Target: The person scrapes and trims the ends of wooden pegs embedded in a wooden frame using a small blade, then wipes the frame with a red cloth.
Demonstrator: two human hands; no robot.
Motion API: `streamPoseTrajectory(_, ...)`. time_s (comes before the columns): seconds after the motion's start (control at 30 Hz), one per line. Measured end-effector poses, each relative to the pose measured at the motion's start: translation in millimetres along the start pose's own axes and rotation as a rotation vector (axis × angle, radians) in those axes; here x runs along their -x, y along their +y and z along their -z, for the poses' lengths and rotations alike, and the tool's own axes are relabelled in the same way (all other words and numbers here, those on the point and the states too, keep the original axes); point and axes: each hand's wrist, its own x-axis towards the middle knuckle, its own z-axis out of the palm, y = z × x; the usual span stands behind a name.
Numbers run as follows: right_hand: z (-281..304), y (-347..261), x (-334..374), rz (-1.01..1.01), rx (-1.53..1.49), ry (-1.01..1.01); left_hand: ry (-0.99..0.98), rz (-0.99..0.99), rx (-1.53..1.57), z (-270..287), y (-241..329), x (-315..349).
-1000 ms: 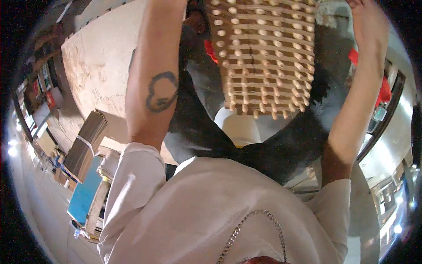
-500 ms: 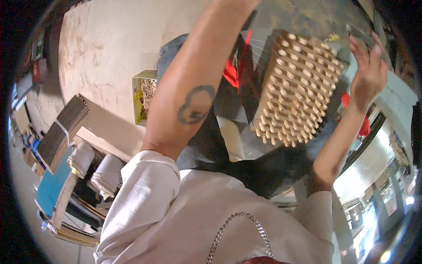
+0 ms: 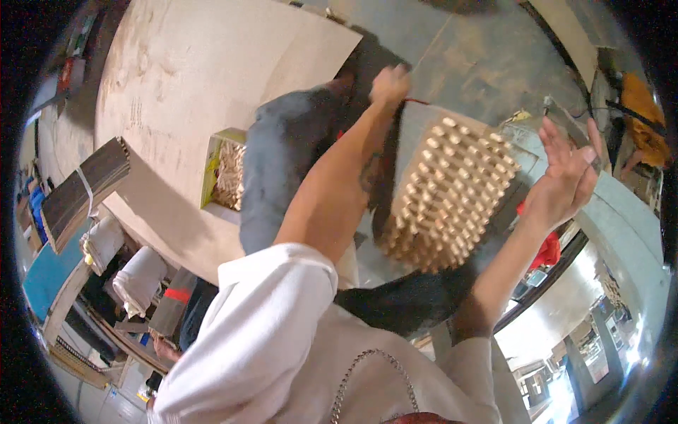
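Observation:
A wooden board (image 3: 421, 145) studded with rows of short pale pegs (image 3: 455, 187) is tilted over my lap between my legs. Beyond its upper left corner, my left hand (image 3: 390, 86) is curled closed at the end of my outstretched arm. Motion blur hides what it may grip; a thin red strip shows between it and the board's top edge. To the right of the pegs, my right hand (image 3: 565, 184) is raised with its fingers stretched and apart, beside a pale green surface. Nothing shows in it.
A yellow-green box (image 3: 210, 169) of small wooden pieces stands by my left leg on a large plywood sheet (image 3: 212, 63). Strapped dark boards (image 3: 85, 191) and white rolls (image 3: 139, 279) lie at the left. An orange item (image 3: 643, 120) is at the far right.
My left hand has come into view beyond the board, with its arm drawn back. The whole view has shifted, and more floor shows. My right hand stays raised with spread fingers.

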Motion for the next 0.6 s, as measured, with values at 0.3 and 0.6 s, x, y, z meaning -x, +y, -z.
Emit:
streamPoseTrajectory(0.3,47.1,11.4,-17.2,-0.071,-0.304,-0.038,-0.017,0.36,-0.074,-47.1,-126.2,-64.9)
streamPoseTrajectory(0.6,54.0,6.3,-20.0,-0.111,-0.379,-0.041,0.058,0.307,-0.098,-44.9,-130.4,-66.1)
